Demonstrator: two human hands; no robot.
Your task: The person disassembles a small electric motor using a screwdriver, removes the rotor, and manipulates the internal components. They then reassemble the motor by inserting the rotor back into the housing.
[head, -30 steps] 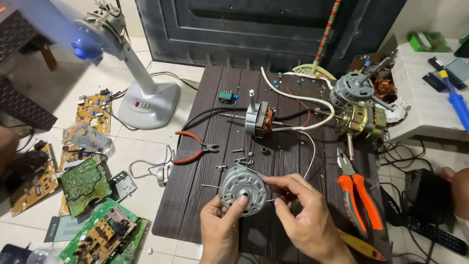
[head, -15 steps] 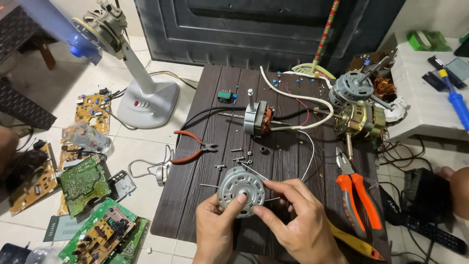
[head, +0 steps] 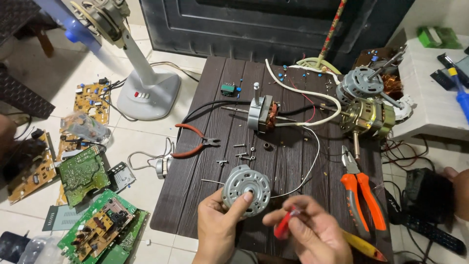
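We see the left hand (head: 217, 230) gripping the round motor cover (head: 245, 189) over the table's (head: 215, 98) near edge, its flat face up, while the right hand (head: 312, 232), closed on a red-handled tool (head: 283, 226), sits just right of it.

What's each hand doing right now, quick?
Left hand: closed on the round metal motor cover, thumb on its face.
Right hand: closed on a small red-handled tool, blurred.
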